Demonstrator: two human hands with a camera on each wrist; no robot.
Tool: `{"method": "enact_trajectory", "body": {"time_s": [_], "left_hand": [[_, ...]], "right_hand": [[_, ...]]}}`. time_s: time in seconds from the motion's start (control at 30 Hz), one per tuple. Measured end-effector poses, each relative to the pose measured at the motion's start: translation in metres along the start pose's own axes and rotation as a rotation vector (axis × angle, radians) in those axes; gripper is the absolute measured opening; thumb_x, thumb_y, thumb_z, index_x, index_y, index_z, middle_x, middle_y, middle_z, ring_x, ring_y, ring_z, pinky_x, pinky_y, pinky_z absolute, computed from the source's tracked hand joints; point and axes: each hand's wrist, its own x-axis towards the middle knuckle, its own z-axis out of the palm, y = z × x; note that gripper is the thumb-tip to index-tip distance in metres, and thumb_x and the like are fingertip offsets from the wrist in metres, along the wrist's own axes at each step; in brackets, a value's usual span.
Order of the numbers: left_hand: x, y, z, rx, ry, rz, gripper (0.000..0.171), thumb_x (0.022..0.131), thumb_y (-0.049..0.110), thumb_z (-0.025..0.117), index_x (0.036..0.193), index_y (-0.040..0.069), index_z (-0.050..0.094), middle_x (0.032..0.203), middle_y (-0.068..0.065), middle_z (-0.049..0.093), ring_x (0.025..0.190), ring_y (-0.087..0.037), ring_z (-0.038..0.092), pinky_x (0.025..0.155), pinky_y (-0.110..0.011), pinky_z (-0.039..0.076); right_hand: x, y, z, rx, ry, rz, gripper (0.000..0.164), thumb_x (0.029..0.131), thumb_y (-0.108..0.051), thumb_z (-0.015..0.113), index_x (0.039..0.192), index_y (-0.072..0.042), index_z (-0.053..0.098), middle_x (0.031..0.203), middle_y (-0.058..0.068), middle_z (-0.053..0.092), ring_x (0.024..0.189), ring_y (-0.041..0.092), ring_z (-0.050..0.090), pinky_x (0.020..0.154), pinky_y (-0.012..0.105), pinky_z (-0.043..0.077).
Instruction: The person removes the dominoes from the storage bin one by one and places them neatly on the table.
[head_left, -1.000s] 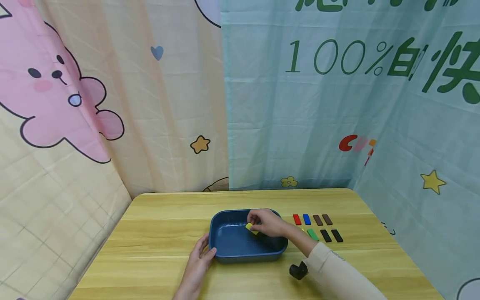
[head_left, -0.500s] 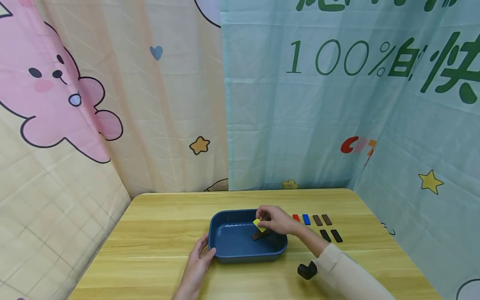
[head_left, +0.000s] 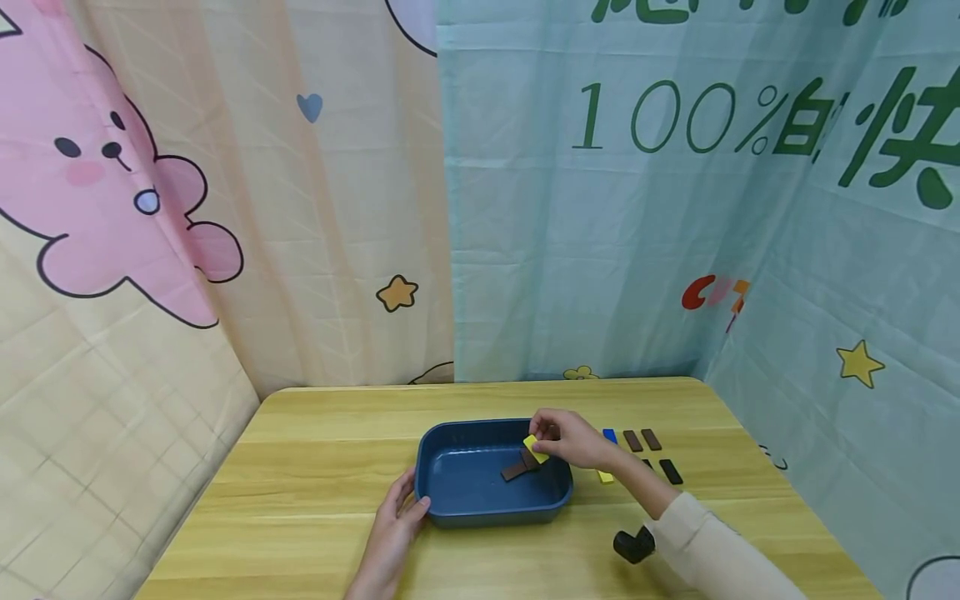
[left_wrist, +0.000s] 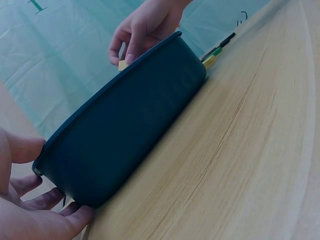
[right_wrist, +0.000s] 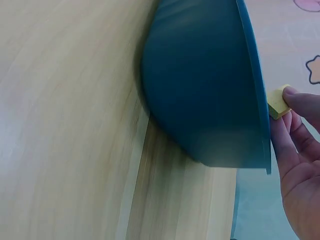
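Note:
A dark blue plastic bin (head_left: 495, 518) stands on the wooden table. My left hand (head_left: 396, 517) holds its left end; in the left wrist view the thumb lies at the rim and the fingers reach the lower wall. Over the bin's right part, my right hand (head_left: 576, 440) pinches a small yellow rectangular block (head_left: 536, 450) between thumb and fingers. The right wrist view shows that yellow block (right_wrist: 277, 102) just beyond the rim. Brown flat blocks (head_left: 513, 472) lie inside the bin below the right hand.
Right of the bin, more blocks sit in two rows: a blue block (head_left: 610, 436), brown blocks (head_left: 651, 439), a black block (head_left: 671, 472) and a yellow one (head_left: 605, 477), some partly hidden by the right arm. Printed curtains (head_left: 570, 250) hang behind the table (head_left: 300, 467).
My right hand has moved right and slightly up inside the bin area, carrying the yellow block. Brown blocks on the bin floor have come into view. The left hand stays put.

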Motion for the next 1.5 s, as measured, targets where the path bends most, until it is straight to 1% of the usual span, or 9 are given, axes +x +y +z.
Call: {"method": "enact_trajectory", "body": {"time_s": [0.23, 0.47, 0.63, 0.7, 0.9, 0.97, 1.1, 1.33, 1.5], "left_hand": [[-0.001, 0.000, 0.000, -0.006, 0.004, 0.002, 0.063, 0.105, 0.003, 0.054, 0.160, -0.005, 0.024, 0.161, -0.032, 0.025, 0.146, -0.046, 0.031, 0.116, -0.057, 0.033], [-0.001, 0.001, 0.000, 0.001, 0.004, 0.003, 0.063, 0.105, 0.003, 0.054, 0.160, -0.005, 0.024, 0.161, -0.032, 0.024, 0.145, -0.047, 0.032, 0.116, -0.056, 0.034], [-0.002, 0.000, 0.000, 0.008, 0.008, 0.011, 0.062, 0.105, 0.003, 0.055, 0.159, -0.005, 0.025, 0.161, -0.032, 0.026, 0.145, -0.047, 0.032, 0.115, -0.056, 0.035], [-0.003, 0.000, 0.000, 0.012, 0.005, 0.014, 0.063, 0.105, 0.003, 0.055, 0.159, -0.006, 0.024, 0.160, -0.033, 0.025, 0.145, -0.048, 0.030, 0.115, -0.056, 0.034], [-0.003, 0.001, 0.000, 0.012, 0.006, 0.006, 0.064, 0.105, 0.004, 0.055, 0.160, -0.006, 0.023, 0.161, -0.033, 0.024, 0.146, -0.048, 0.029, 0.116, -0.057, 0.033], [-0.003, 0.001, 0.000, 0.013, 0.005, 0.005, 0.064, 0.105, 0.004, 0.055, 0.159, -0.006, 0.023, 0.161, -0.033, 0.024, 0.146, -0.047, 0.030, 0.115, -0.057, 0.034], [-0.003, 0.002, 0.000, 0.005, 0.002, -0.001, 0.063, 0.105, 0.003, 0.054, 0.160, -0.006, 0.023, 0.161, -0.033, 0.024, 0.146, -0.047, 0.030, 0.116, -0.057, 0.034], [-0.004, 0.003, 0.000, 0.006, -0.007, 0.006, 0.062, 0.106, 0.002, 0.052, 0.160, -0.006, 0.023, 0.161, -0.033, 0.023, 0.147, -0.047, 0.029, 0.116, -0.057, 0.033], [-0.004, 0.004, -0.001, 0.010, -0.008, 0.004, 0.062, 0.106, 0.003, 0.052, 0.160, -0.006, 0.022, 0.162, -0.033, 0.023, 0.147, -0.047, 0.028, 0.116, -0.057, 0.032]], "right_hand": [[-0.011, 0.000, -0.009, 0.023, 0.024, 0.028, 0.009, 0.099, -0.007, 0.070, 0.104, -0.006, 0.063, 0.095, 0.005, 0.063, 0.084, 0.023, 0.062, 0.072, 0.032, 0.056], [-0.029, 0.001, -0.018, 0.064, 0.037, 0.055, 0.009, 0.100, -0.006, 0.069, 0.105, -0.005, 0.062, 0.096, 0.007, 0.062, 0.084, 0.026, 0.064, 0.073, 0.044, 0.059], [-0.041, 0.002, -0.025, 0.085, 0.050, 0.054, 0.009, 0.100, -0.004, 0.067, 0.105, -0.001, 0.061, 0.094, 0.010, 0.061, 0.084, 0.034, 0.063, 0.071, 0.044, 0.058], [-0.046, 0.004, -0.026, 0.090, 0.060, 0.066, 0.009, 0.100, -0.003, 0.067, 0.106, 0.001, 0.060, 0.094, 0.011, 0.060, 0.084, 0.036, 0.063, 0.072, 0.044, 0.058], [-0.061, 0.014, -0.027, 0.107, 0.077, 0.118, 0.011, 0.100, 0.000, 0.066, 0.107, 0.005, 0.059, 0.093, 0.011, 0.060, 0.082, 0.032, 0.062, 0.071, 0.047, 0.058], [-0.066, 0.016, -0.028, 0.120, 0.082, 0.127, 0.011, 0.100, -0.001, 0.067, 0.106, 0.003, 0.059, 0.094, 0.011, 0.060, 0.083, 0.029, 0.061, 0.071, 0.046, 0.058], [-0.075, 0.019, -0.028, 0.124, 0.095, 0.143, 0.013, 0.099, -0.003, 0.069, 0.106, 0.002, 0.059, 0.095, 0.011, 0.060, 0.084, 0.026, 0.061, 0.071, 0.040, 0.058], [-0.094, 0.028, -0.026, 0.161, 0.093, 0.178, 0.016, 0.098, -0.005, 0.071, 0.106, 0.001, 0.058, 0.097, 0.012, 0.060, 0.088, 0.027, 0.063, 0.071, 0.032, 0.058], [-0.106, 0.042, -0.020, 0.120, 0.103, 0.191, 0.017, 0.095, -0.005, 0.075, 0.101, -0.002, 0.059, 0.093, 0.009, 0.060, 0.085, 0.023, 0.062, 0.071, 0.027, 0.056]]}}
